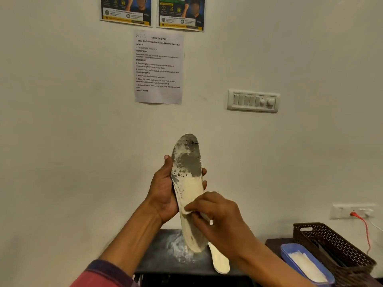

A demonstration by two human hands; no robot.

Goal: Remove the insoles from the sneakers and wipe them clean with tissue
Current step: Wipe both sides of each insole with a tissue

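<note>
The insole (187, 183) is held upright in front of the wall, long axis near vertical with a slight lean, so the upper end tilts a little left of the lower end. The rounded grey toe end points up; the pale heel end points down and hangs just above the dark shelf top (157, 257). The upper half is grey with white patches, the lower half cream.

The left hand (163, 189) grips the insole at mid-length from the left edge: thumb up along the left rim, fingertips wrapping round to show at the right rim. The hand is closed on it.

The right hand (219, 216) is curled, fingers pinched on a small white tissue (187, 212) pressed against the lower cream part of the insole (only a corner of the tissue shows beneath the fingers).

A second insole (220, 261) lies on the shelf top, its pale end overhanging the front edge. White powder residue (178, 245) is spread on the shelf surface below the held insole.

To the right, well apart from the hands, stand a blue tray (290, 255) with white tissues in it and a brown perforated basket (331, 237). Open room lies to the left and above the insole; a printed task sheet (158, 67) and a switch panel (252, 100) sit on the wall higher up.
</note>
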